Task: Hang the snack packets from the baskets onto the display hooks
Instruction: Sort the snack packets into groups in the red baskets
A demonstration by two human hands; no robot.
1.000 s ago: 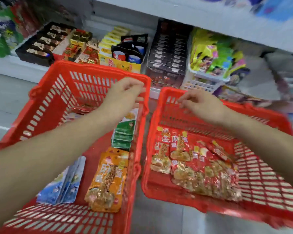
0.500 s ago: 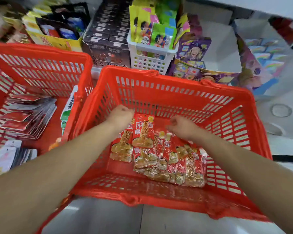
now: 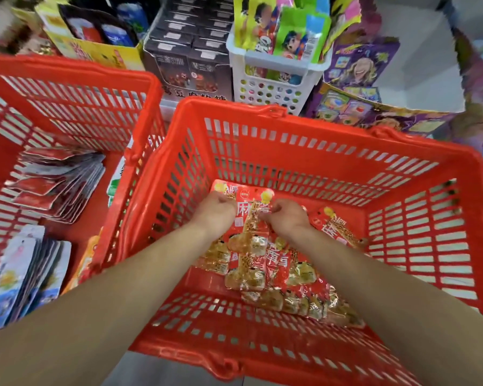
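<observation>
Fingers of the left hand (image 3: 215,210) and right hand (image 3: 286,218) curl tight on the top of a red packet (image 3: 249,216) marked "麻", lying in the right basket (image 3: 229,110).

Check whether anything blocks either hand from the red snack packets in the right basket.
Nothing visible does. The left hand and right hand are inside the red basket, both gripping the top red snack packet. The display hooks are out of view.
</observation>
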